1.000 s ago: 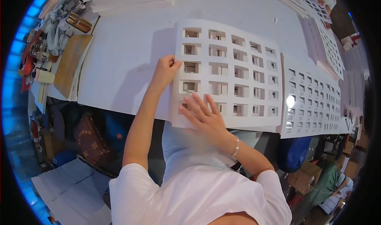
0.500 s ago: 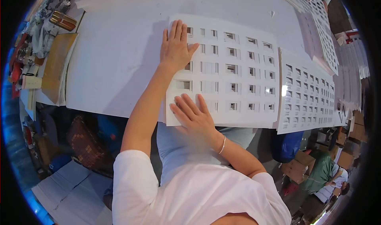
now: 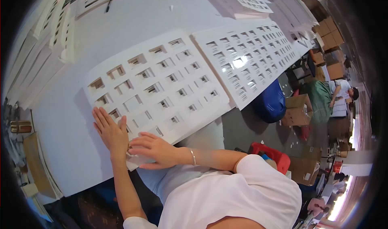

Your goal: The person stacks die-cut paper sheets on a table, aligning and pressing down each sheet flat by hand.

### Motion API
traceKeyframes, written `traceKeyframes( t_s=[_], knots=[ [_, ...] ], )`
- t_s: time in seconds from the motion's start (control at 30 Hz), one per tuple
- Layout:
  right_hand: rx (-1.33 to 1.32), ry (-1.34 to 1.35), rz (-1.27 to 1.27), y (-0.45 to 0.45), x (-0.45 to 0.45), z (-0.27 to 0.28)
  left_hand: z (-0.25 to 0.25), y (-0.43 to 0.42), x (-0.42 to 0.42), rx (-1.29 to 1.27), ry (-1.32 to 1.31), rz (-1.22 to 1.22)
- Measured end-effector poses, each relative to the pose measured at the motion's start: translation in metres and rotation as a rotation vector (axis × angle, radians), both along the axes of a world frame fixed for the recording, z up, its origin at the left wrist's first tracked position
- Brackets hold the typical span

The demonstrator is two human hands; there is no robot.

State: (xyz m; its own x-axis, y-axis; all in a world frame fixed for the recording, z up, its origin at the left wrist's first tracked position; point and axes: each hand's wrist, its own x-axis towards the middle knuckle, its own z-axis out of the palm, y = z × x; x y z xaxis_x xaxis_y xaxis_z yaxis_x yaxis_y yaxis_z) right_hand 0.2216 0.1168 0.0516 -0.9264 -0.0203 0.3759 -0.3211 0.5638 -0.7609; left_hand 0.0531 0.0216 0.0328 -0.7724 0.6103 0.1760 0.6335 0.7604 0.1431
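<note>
A white sheet (image 3: 161,75) with rows of rectangular cut-out windows lies on the white table, seemingly on top of others like it. My left hand (image 3: 110,132) rests flat on its left margin, fingers stretched out and holding nothing. Close beside it, my right hand (image 3: 155,151) is over the sheet's near left corner, fingers extended and slightly parted; whether it touches the sheet I cannot tell. A bracelet (image 3: 193,156) circles my right wrist. To the right lies a glossy sheet (image 3: 226,71) with smaller, denser cut-outs.
Stacks of white sheets stand at the left (image 3: 36,67) and the far right (image 3: 252,15). A pen (image 3: 108,5) lies at the back. Beyond the table's near edge are a blue bag-like object (image 3: 270,103), a cardboard box (image 3: 297,112), a red stool (image 3: 283,160) and another person (image 3: 341,87).
My view has turned to the right, so the sheets appear tilted. Along the left margin, my left hand now sits lower, and my right hand has come close to it.
</note>
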Motion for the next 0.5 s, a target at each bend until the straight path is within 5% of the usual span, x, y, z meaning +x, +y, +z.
traceKeyframes(
  t_s=[0.13,0.27,0.33,0.5],
  knots=[
    [0.251,0.243,-0.649,0.082,0.011,0.008,0.004,0.002,0.001,-0.024,0.030,0.022],
    [0.545,-0.026,-1.229,0.213,0.060,0.003,0.007,0.003,0.003,-0.009,0.004,0.024],
    [0.739,-0.137,-1.384,0.251,0.086,-0.020,0.006,0.004,0.003,-0.011,0.007,0.030],
    [0.779,-0.325,-1.265,0.263,0.106,-0.038,0.009,0.005,0.003,-0.007,0.007,0.041]
  ],
)
